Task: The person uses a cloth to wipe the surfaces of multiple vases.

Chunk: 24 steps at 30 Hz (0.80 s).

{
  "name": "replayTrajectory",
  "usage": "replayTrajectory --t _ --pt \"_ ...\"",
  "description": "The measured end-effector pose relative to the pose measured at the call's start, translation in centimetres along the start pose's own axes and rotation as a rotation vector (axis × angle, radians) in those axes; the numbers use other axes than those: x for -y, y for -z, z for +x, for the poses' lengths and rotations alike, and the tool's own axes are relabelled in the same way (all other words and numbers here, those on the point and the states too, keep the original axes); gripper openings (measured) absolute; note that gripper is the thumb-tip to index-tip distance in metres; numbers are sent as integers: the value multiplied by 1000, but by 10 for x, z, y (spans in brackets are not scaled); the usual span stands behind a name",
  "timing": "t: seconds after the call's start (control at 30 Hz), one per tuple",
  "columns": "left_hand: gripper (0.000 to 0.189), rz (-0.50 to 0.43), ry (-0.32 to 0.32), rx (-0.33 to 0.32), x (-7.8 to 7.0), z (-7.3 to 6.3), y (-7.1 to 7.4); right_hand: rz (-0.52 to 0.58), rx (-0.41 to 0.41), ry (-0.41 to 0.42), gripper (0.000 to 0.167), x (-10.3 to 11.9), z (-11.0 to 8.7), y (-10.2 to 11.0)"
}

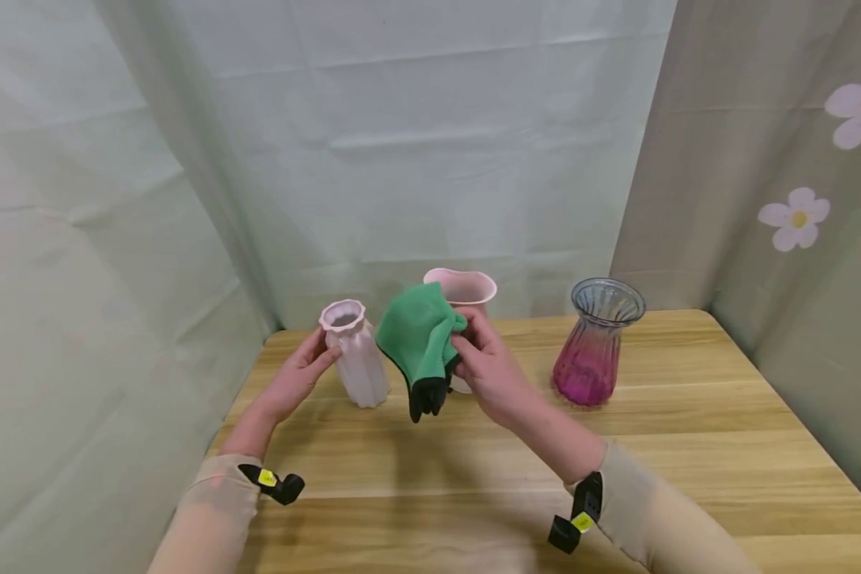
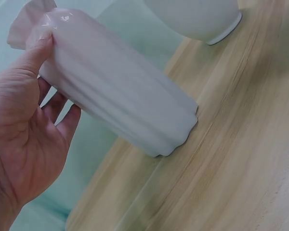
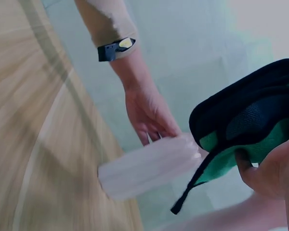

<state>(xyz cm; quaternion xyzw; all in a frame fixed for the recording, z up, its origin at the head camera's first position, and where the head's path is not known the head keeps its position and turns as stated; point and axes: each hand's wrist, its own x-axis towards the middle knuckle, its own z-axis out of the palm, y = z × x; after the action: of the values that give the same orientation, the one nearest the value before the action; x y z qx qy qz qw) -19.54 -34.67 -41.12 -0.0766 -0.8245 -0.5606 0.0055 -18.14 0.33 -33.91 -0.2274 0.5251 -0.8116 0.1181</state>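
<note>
My left hand grips a pale pink fluted vase just below its scalloped rim, thumb on the near side and fingers behind. In the left wrist view the same vase shows its ribbed body, with its wavy base at the wooden table. A green cloth with black edging hangs from my right hand, pinched between thumb and fingers to the right of the vase's rim. Seen from the right wrist, the cloth is folded, its dark trim toward the camera and a black strip dangling.
Behind the cloth stands a wider pink vase, partly hidden. To the right is a glass vase, clear grey at the top and magenta below. The wooden table meets hanging curtains at its back and sides.
</note>
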Motion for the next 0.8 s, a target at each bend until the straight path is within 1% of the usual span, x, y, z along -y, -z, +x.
replayTrajectory --t 0.1,0.17,0.27,0.37,0.5,0.57,0.63,0.73,0.8 --pt "69 -3 -4 4 2 0 1 -37 38 -28 22 6 -12 16" --pt "70 -1 -3 7 3 1 2 -75 56 -53 24 10 -21 27" --pt "71 4 6 9 3 0 3 -208 85 -84 26 15 -34 47" --pt "72 11 12 9 2 -1 3 -417 112 -85 22 17 -48 63" --pt "74 18 22 10 1 -3 4 -740 172 -36 14 18 -66 78" --pt "73 20 25 13 0 -3 5 -904 198 15 16 17 -73 82" --pt "73 20 23 16 0 -3 5 -1062 214 85 20 14 -79 84" --pt "72 14 12 22 0 -2 5 -1287 201 195 26 8 -87 84" --pt "71 6 9 22 -1 -2 4 -1427 187 241 28 2 -91 84"
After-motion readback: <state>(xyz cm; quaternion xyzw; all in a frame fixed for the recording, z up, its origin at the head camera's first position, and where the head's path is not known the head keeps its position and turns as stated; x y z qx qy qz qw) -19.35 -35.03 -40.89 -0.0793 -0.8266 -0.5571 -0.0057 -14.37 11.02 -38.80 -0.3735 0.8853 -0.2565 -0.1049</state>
